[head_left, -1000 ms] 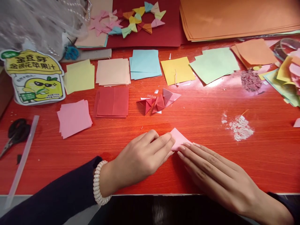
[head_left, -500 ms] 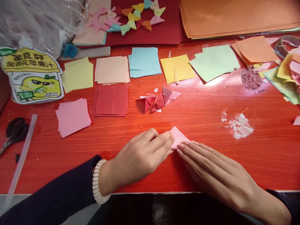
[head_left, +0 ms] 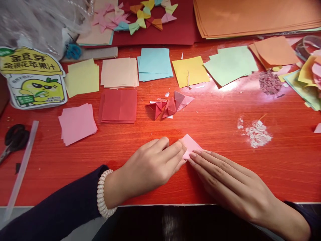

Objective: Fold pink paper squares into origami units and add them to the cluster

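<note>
A small folded piece of pink paper (head_left: 192,146) lies on the red table near its front edge, one corner pointing away from me. My left hand (head_left: 152,164) is closed on the paper's left corner, fingertips and thumb together. Stretched out straight, the fingers of my right hand (head_left: 233,184) rest their tips on the paper's lower right edge; the right thumb is hidden. Just beyond sit folded pieces, two red ones (head_left: 169,107) and a pink one (head_left: 183,100).
Square paper stacks stand around: pink (head_left: 77,124), red (head_left: 119,105), cream (head_left: 118,73), blue (head_left: 155,63), yellow (head_left: 189,71), green (head_left: 232,65). Scissors (head_left: 16,138) and a glue stick (head_left: 23,167) lie left. White scraps (head_left: 258,134) are at right. A folded-paper chain (head_left: 140,20) lies at the back.
Both hands hold nearly the same pose on the pink paper. The whole view has shifted slightly; the right fingertips sit a touch further left.
</note>
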Action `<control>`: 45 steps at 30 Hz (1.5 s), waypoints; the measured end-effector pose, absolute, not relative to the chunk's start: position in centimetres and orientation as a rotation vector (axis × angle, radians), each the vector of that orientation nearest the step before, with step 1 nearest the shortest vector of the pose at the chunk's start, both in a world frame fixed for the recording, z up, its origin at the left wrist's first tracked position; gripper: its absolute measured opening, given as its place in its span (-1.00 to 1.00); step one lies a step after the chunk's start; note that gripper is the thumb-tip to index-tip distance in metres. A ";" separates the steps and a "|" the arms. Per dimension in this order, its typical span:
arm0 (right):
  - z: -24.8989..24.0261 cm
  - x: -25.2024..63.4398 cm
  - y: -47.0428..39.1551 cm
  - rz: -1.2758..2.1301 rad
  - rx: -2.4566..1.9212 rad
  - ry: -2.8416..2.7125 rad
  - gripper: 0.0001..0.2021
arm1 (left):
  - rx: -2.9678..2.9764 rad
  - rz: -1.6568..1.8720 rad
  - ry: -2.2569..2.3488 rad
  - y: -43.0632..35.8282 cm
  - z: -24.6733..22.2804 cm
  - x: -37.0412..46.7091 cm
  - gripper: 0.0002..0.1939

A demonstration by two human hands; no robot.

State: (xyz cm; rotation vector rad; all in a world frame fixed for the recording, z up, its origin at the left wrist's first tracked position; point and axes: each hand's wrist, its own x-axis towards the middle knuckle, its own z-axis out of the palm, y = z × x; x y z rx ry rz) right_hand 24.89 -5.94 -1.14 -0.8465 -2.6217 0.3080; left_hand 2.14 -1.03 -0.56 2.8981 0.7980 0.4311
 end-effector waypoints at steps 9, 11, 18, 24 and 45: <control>-1.2 24.6 -5.8 0.145 -0.885 -2.605 -0.59 | 3.016 0.545 0.821 -1.0 -0.3 2.5 -0.77; -1.2 24.5 -5.8 0.135 -0.888 -2.602 -0.59 | 3.082 0.616 0.740 -1.1 -0.2 2.5 -0.77; -1.3 24.4 -5.8 0.103 -0.905 -2.603 -0.59 | 3.099 0.654 0.540 -2.0 -0.1 2.6 -0.84; -1.2 25.9 -5.8 0.163 -0.935 -2.677 -0.58 | 3.143 0.685 0.570 -2.2 0.4 1.8 -0.91; -0.5 27.6 -6.7 -0.026 -1.134 -2.522 -0.68 | 3.075 0.556 0.788 -2.3 -1.0 -0.5 -0.80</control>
